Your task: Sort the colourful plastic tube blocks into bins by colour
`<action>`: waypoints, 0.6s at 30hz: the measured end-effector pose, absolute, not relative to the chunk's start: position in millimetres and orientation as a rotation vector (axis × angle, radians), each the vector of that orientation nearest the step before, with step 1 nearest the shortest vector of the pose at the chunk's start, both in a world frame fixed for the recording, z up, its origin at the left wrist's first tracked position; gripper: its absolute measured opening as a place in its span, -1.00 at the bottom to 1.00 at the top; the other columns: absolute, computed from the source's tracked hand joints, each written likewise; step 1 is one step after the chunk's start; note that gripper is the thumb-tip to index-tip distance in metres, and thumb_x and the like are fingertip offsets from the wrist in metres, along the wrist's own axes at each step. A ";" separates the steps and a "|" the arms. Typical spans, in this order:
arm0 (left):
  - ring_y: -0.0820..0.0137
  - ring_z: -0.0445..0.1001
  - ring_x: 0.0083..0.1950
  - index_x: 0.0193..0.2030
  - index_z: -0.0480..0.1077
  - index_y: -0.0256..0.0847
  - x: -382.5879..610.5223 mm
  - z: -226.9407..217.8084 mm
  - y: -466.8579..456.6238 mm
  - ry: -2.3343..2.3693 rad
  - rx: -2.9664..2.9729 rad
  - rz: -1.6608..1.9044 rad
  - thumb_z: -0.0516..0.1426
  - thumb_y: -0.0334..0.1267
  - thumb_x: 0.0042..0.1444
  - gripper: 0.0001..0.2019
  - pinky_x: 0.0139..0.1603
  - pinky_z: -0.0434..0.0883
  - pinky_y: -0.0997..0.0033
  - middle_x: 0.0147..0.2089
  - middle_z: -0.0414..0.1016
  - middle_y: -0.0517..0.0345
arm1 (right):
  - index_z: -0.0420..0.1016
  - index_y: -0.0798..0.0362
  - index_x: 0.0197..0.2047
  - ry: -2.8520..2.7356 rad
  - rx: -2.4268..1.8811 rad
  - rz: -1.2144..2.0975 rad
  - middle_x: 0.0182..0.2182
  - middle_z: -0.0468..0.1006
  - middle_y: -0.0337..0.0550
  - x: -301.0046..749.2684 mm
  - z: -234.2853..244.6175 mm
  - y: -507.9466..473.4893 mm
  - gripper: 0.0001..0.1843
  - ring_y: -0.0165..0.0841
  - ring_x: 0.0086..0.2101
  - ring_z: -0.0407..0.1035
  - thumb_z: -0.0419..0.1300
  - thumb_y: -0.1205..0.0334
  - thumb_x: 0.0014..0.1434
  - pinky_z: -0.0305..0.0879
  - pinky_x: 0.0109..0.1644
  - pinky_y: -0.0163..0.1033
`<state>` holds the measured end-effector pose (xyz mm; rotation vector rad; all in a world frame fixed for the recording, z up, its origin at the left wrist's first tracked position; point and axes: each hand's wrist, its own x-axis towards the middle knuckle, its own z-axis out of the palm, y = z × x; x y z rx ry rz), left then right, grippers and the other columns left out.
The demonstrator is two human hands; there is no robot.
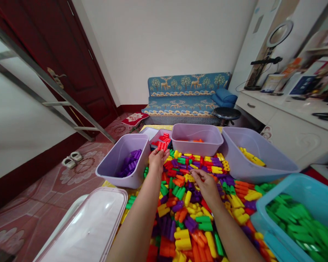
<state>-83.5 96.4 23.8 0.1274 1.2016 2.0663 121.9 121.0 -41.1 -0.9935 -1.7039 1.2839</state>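
Two bare hands are working above a mixed pile of coloured plastic pieces (187,198), which is covering much of the table (164,127). The left hand (156,159) is reaching toward the far side, its fingertips meeting red pieces (164,142) at a small box (165,132); whether they are gripping one, I cannot tell. The right hand (207,183) is hovering over the middle of the pile, fingers bending and thumb lying close to them; I cannot tell whether anything is sitting between. Purple pieces (129,162) are lying in the left lavender bin (140,171), orange ones in the far bin (196,147), yellow ones in the right lavender bin (246,171). Green pieces (297,218) are filling the near-right blue bin (269,214). A pale lid (93,225) is resting near left.
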 end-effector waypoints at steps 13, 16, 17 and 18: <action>0.10 0.40 0.15 0.15 0.36 -0.25 -61.7 11.5 52.4 1.813 1.145 1.465 0.24 -0.21 0.02 -0.49 0.18 0.31 0.09 0.17 0.40 -0.16 | 0.53 0.05 -0.19 -1.802 -0.989 1.070 -0.20 0.60 -0.05 124.4 -31.3 114.9 -0.63 -0.19 -0.17 0.47 0.09 -0.05 0.18 0.38 -0.10 -0.12; 0.03 0.33 0.20 0.16 0.37 -0.17 -47.7 12.0 23.7 2.002 1.555 0.989 0.28 0.04 -0.09 -0.34 0.22 0.26 0.04 0.17 0.39 -0.12 | 0.53 0.03 -0.19 -1.967 -1.059 0.781 -0.16 0.58 -0.06 130.8 -18.7 114.1 -0.69 -0.18 -0.12 0.45 0.07 0.02 0.20 0.34 -0.04 -0.09; 0.03 0.34 0.19 0.18 0.35 -0.15 -43.5 13.0 17.1 2.033 1.615 0.869 0.28 0.10 -0.12 -0.29 0.20 0.28 0.06 0.17 0.38 -0.12 | 0.53 0.02 -0.17 -2.037 -1.101 0.689 -0.16 0.58 -0.06 133.3 -14.9 114.3 -0.69 -0.16 -0.12 0.44 0.08 0.03 0.19 0.33 -0.03 -0.07; 0.03 0.36 0.17 0.20 0.33 -0.14 -39.7 13.9 12.4 2.064 1.647 0.777 0.28 0.12 -0.14 -0.25 0.17 0.31 0.07 0.17 0.37 -0.13 | 0.53 0.01 -0.15 -2.107 -1.146 0.628 -0.16 0.58 -0.06 135.7 -11.5 114.4 -0.69 -0.14 -0.12 0.44 0.09 0.02 0.18 0.33 -0.04 -0.05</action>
